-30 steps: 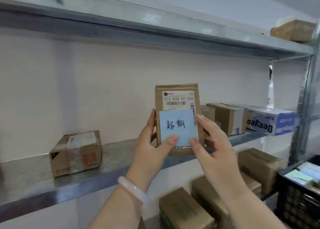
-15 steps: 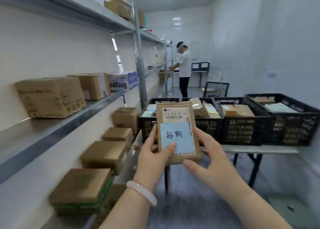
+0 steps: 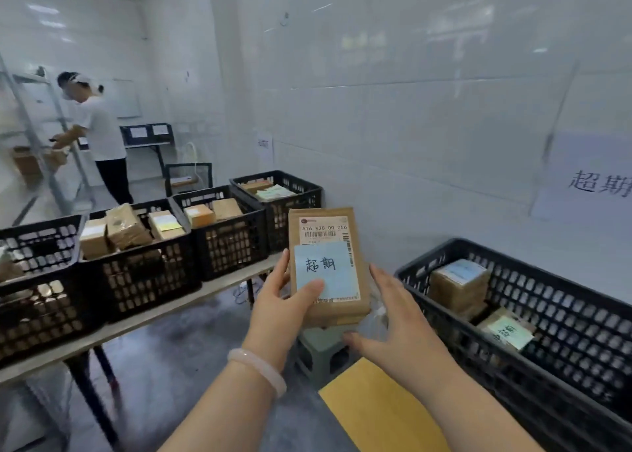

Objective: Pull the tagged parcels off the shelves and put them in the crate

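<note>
Closest in, the left hand [image 3: 277,311] has the parcel [image 3: 361,291]: fingers wrapped behind its left edge, thumb pressed flat on the blue note [image 3: 325,267] stuck to its face. The parcel stands upright, long axis vertical, label toward the camera, held in the air at chest height. The right hand [image 3: 403,318] is spread and gripping nothing, palm turned in just beside the parcel's lower right corner. Whether its fingertips brush the cardboard is hard to call.

Now the relation that matters: the crate [image 3: 554,301] sits to the right and slightly beyond both hands, so the free right hand is the nearer one. Two tagged boxes [image 3: 460,280] already lie inside, with room nearer the front. A wall sign [image 3: 595,184] above it carries the same characters as the note, so I'd judge this is the target. The move looks like a short rightward swing, then tipping the parcel flat.

Further left, more crates [image 3: 143,273] line a surface [image 3: 136,321], and another person [image 3: 99,133] works at the far shelving.
</note>
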Tool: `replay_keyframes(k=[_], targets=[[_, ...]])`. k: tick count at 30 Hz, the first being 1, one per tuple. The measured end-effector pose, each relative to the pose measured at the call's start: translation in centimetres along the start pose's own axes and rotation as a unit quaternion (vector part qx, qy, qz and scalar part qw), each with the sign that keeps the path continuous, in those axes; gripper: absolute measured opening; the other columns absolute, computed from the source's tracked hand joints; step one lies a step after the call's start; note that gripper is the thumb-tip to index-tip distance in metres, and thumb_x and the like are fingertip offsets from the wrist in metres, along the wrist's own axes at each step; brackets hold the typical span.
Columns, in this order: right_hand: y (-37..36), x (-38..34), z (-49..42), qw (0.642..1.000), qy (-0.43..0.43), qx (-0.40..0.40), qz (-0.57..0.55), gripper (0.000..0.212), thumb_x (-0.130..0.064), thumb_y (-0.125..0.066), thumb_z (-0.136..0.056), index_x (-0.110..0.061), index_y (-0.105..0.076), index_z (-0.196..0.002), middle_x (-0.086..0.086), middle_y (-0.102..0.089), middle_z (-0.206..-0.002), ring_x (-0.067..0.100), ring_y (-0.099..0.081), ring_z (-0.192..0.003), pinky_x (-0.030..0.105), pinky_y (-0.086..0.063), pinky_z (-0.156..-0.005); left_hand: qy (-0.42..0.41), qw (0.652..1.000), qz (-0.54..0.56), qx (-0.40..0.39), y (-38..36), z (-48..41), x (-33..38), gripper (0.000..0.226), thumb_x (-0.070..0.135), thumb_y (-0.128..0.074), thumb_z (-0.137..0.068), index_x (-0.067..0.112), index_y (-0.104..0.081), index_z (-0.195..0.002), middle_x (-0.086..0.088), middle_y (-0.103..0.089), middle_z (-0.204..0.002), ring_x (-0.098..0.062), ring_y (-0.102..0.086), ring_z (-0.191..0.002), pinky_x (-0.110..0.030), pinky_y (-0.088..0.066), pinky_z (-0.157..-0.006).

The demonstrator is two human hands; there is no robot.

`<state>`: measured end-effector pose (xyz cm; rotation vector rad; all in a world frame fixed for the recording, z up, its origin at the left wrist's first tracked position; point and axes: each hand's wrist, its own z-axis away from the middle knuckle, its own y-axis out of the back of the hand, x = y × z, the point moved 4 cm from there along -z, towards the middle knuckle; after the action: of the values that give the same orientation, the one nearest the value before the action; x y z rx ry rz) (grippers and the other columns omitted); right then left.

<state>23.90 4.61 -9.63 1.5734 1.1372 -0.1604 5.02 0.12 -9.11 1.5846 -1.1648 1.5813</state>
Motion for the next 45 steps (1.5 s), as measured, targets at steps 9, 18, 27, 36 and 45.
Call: replay_keyframes(k=[9, 18, 27, 36, 45], targets=[[12.2, 12.7, 3.0, 0.988, -0.126, 0.089, 0.024, 0.107, -0.069, -0.071, -0.063, -0.052, -0.008, -0.147, -0.025, -0.022, -0.152, -0.003, -0.021, -0.138, 0.035, -0.031, -0.113, 0.098, 0.98, 0.004, -0.173, -20.7, -3.2, -4.6, 0.065, 0.023, -0.075, -0.085, 0.045, -0.045, -0.139, 0.012, -0.071, -0.113, -0.013, -0.072, -0.096, -0.035, -0.06, -0.081], [17.9, 23.5, 6.9, 0.943, -0.302, 0.129, 0.048, 0.11, -0.065, -0.074, -0.067, -0.055, 0.003, -0.146, -0.025, -0.004, -0.158, 0.001, -0.008, -0.144, 0.034, -0.018, -0.117, 0.169, 0.939, -0.101, -0.282, -33.9, -7.9, -11.8, 0.067, 0.029, -0.076, -0.084, 0.05, -0.044, -0.139, 0.011, -0.068, -0.114, -0.014, -0.068, -0.1, -0.04, -0.057, -0.088], [17.8, 29.5, 5.1, 0.902, -0.403, 0.137, 0.069, 0.107, -0.065, -0.07, -0.072, -0.054, 0.007, -0.145, -0.021, 0.001, -0.159, 0.006, -0.004, -0.146, 0.034, -0.015, -0.116, 0.201, 0.875, -0.218, -0.383, -40.9, -13.7, -19.8, 0.073, 0.027, -0.075, -0.084, 0.036, -0.039, -0.147, 0.018, -0.064, -0.103, -0.003, -0.061, -0.092, -0.02, -0.044, -0.067], [15.5, 33.6, 1.6, 0.892, -0.433, 0.092, 0.091, 0.104, -0.068, -0.065, -0.074, -0.051, 0.007, -0.147, -0.021, 0.003, -0.159, 0.004, 0.001, -0.146, 0.039, -0.015, -0.119, 0.183, 0.836, -0.3, -0.421, -43.7, -17.3, -25.5, 0.073, 0.025, -0.071, -0.087, 0.039, -0.034, -0.148, 0.015, -0.06, -0.108, -0.009, -0.058, -0.096, -0.026, -0.044, -0.078], [13.7, 36.4, 1.1, 0.884, -0.449, 0.092, 0.095, 0.1, -0.071, -0.062, -0.074, -0.053, 0.005, -0.146, -0.02, -0.001, -0.16, 0.002, 0.0, -0.146, 0.039, -0.017, -0.118, -0.061, 0.779, -0.444, -0.439, -43.9, -17.6, -25.5, 0.073, 0.033, -0.056, -0.094, 0.04, -0.015, -0.153, 0.003, -0.033, -0.15, -0.019, -0.041, -0.131, -0.036, -0.044, -0.103]])
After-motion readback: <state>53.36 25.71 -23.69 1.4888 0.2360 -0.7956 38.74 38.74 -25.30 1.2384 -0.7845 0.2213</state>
